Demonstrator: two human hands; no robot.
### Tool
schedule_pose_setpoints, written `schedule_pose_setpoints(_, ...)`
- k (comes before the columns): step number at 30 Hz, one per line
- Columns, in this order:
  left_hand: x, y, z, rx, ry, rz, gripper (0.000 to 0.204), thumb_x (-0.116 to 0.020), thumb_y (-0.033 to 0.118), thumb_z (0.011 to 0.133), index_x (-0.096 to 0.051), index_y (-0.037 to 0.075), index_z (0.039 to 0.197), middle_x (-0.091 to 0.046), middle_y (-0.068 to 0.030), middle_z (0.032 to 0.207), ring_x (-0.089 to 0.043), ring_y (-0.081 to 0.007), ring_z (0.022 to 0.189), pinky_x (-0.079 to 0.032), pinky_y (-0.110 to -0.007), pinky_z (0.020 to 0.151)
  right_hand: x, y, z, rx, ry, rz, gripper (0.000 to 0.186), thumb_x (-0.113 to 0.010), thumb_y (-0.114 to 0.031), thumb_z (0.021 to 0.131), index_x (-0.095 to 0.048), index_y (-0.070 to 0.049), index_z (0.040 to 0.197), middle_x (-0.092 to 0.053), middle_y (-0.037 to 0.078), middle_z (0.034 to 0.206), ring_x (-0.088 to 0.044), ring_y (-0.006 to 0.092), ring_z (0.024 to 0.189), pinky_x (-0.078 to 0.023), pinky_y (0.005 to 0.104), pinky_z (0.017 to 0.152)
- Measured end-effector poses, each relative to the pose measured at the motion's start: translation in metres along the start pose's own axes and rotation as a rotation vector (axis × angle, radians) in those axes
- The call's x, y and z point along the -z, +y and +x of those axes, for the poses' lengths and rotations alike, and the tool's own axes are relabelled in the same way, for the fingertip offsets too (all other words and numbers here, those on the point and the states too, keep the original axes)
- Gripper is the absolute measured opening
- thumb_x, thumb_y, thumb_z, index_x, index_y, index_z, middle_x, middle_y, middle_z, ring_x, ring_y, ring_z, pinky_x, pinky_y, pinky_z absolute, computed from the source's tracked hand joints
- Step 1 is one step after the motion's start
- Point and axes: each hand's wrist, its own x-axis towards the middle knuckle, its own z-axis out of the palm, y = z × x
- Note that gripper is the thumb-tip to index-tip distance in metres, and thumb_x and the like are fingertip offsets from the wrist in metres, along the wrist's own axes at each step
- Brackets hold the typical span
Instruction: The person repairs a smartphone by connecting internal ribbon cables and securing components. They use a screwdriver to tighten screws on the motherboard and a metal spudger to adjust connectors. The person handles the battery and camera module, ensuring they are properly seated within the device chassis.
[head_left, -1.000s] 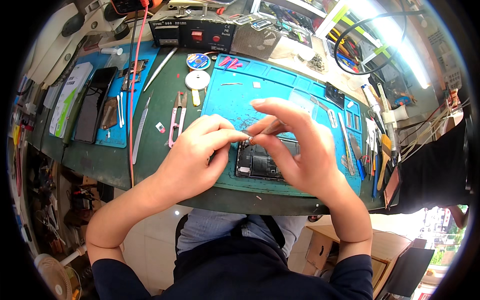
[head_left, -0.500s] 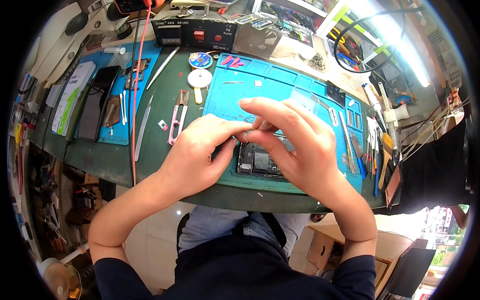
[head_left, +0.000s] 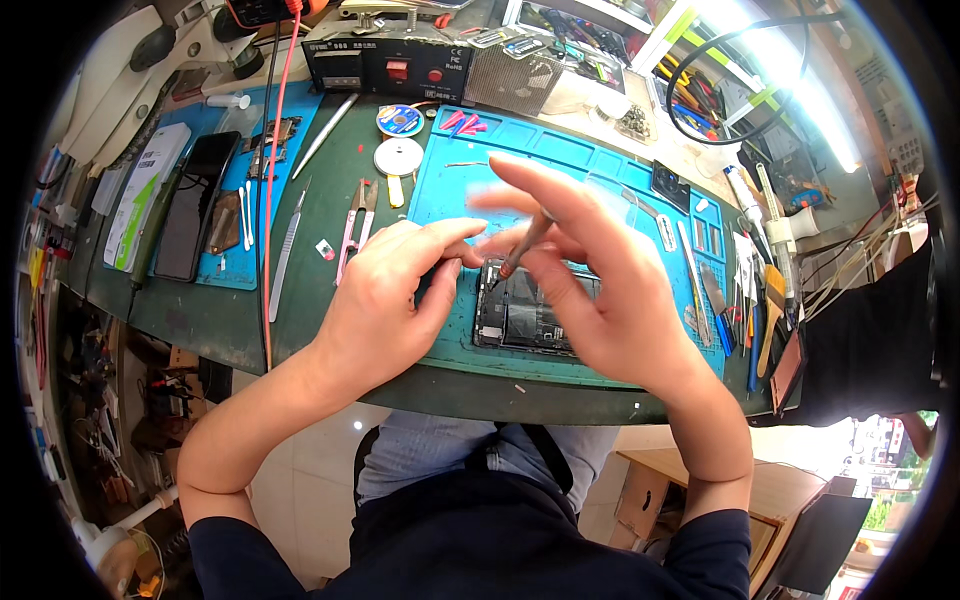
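Right hand (head_left: 615,290) grips a slim pen-like tool (head_left: 527,244), tip angled down over the opened phone (head_left: 525,322) by the blue mat (head_left: 450,195)'s near edge. Left hand (head_left: 385,290): thumb and index drawn close; can't tell if anything's between.

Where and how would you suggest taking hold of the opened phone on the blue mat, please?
I'd probably grip the opened phone by its rim near the left end, across the two long edges, coming from the left: it lies flat with its inside facing up, and the right hand, holding a slim tool, hides part of the other end.
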Motion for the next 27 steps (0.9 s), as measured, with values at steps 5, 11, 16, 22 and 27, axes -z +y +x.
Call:
schedule_pose_setpoints(5, 0.0013, 0.0029, 0.0010, 0.009, -0.040, 0.031, 0.040, -0.068, -0.007, 0.092, -0.069, 0.003, 0.131, -0.078, -0.0090, 0.100, -0.071, -0.0266, 0.091, -0.055, -0.039, 0.082, 0.0044, 0.0002, 0.0035, 0.098, -0.011, -0.176, 0.053, -0.076, 0.002, 0.094, -0.064, -0.003, 0.145, -0.075, 0.013, 0.111, -0.075, 0.0183, 0.091, -0.061, 0.0314, 0.082)
schedule_pose_setpoints(11, 0.0014, 0.0021, 0.0007, 0.004, -0.054, 0.051, 0.040, -0.068, -0.007, 0.092, -0.071, 0.005, 0.130, -0.078, -0.0088, 0.100, -0.071, -0.0266, 0.093, -0.057, -0.037, 0.081, 0.0071, -0.0047, 0.0012, 0.051, -0.032, -0.233, 0.057, -0.075, 0.005, 0.093, -0.063, -0.005, 0.147, -0.075, 0.013, 0.105, -0.075, 0.0191, 0.092, -0.061, 0.0320, 0.082)
schedule_pose_setpoints(16, -0.0001, -0.0003, 0.0014, -0.014, -0.049, 0.056, 0.040, -0.068, -0.007, 0.092, -0.071, 0.005, 0.130, -0.078, -0.0089, 0.101, -0.071, -0.0266, 0.093, -0.057, -0.038, 0.081, 0.0059, -0.0022, -0.0012, -0.036, -0.053, -0.083, 0.059, -0.077, 0.003, 0.092, -0.063, -0.006, 0.148, -0.076, 0.013, 0.105, -0.075, 0.0183, 0.089, -0.062, 0.0318, 0.082)
schedule_pose_setpoints(22, -0.0005, 0.0000, 0.0015, -0.025, -0.035, 0.067, 0.039, -0.069, -0.007, 0.092, -0.072, 0.004, 0.129, -0.077, -0.0095, 0.098, -0.071, -0.0270, 0.091, -0.057, -0.038, 0.080, 0.0051, -0.0045, 0.0006, -0.013, -0.043, -0.132, 0.056, -0.077, 0.003, 0.092, -0.064, -0.005, 0.147, -0.076, 0.012, 0.105, -0.075, 0.0175, 0.086, -0.062, 0.0303, 0.079)
schedule_pose_setpoints(27, 0.0005, 0.0027, 0.0017, -0.003, -0.036, 0.063, 0.039, -0.069, -0.008, 0.092, -0.072, 0.004, 0.128, -0.076, -0.0102, 0.098, -0.071, -0.0271, 0.090, -0.056, -0.037, 0.079, 0.0048, -0.0035, 0.0025, 0.072, -0.010, -0.206, 0.055, -0.077, 0.002, 0.092, -0.065, -0.006, 0.146, -0.077, 0.012, 0.112, -0.076, 0.0168, 0.086, -0.062, 0.0300, 0.076)
